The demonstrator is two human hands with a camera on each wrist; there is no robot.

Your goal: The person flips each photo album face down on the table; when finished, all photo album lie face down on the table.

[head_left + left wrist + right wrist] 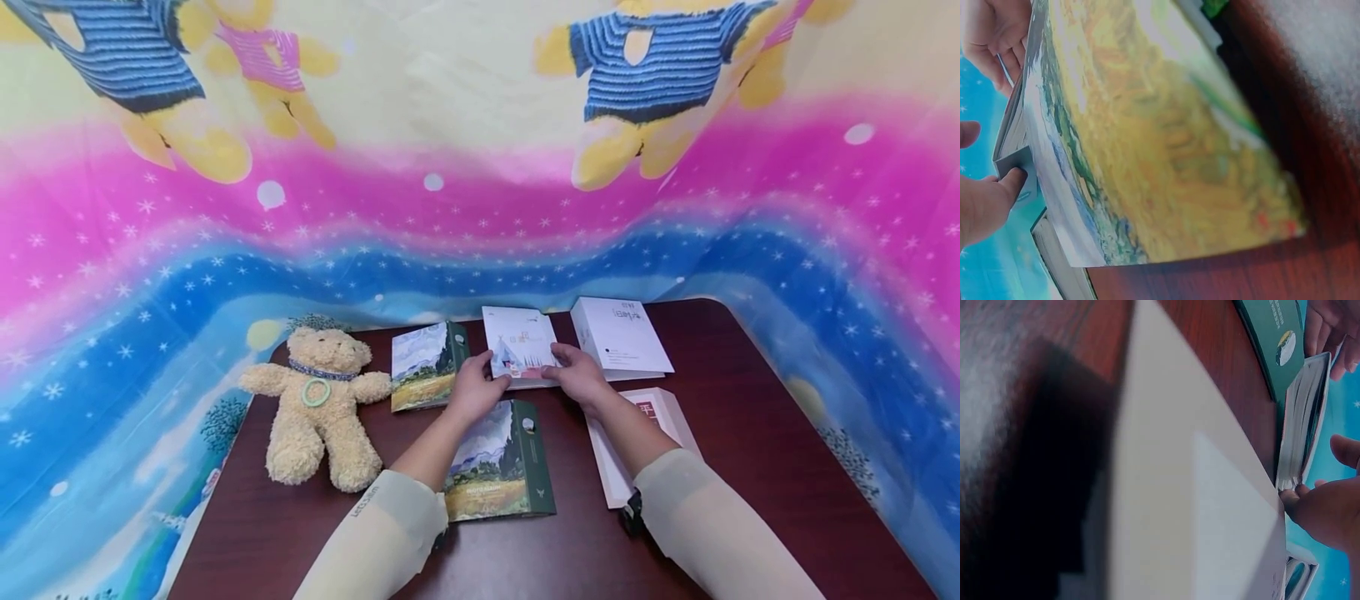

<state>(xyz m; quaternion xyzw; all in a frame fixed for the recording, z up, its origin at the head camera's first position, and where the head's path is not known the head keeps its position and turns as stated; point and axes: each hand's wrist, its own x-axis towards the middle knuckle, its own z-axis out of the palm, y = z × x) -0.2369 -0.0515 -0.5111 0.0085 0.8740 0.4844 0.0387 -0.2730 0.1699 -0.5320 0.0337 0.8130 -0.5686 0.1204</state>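
from where i sit, the teddy bear point(317, 402) lies on its back at the left of the dark red surface point(787, 467), well clear of the work. next along is a painted-cover book point(424, 366), then a second one point(501, 461) nearer me, lying between the two forearms. my left hand point(474, 388) pinches the left edge of the small white book point(517, 346) in the middle of the back row, and my right hand point(577, 374) grips its right edge, so both are closed on the same book; it sits just off or on the surface, i cannot tell which. to do this step well, i judge i should keep both grips even, hold the book level, and keep it clear of the white box point(619, 337) just to its right. a flat white book point(643, 442) lies under my right forearm.

what i cannot make out: the left wrist view is almost filled by a blurred yellow cover, showing only fingertips point(1013, 181) on a thin edge. the right wrist view is mostly a white slab and shadow. the print on every cover is too small to read, and my forearms hide parts of both near books.
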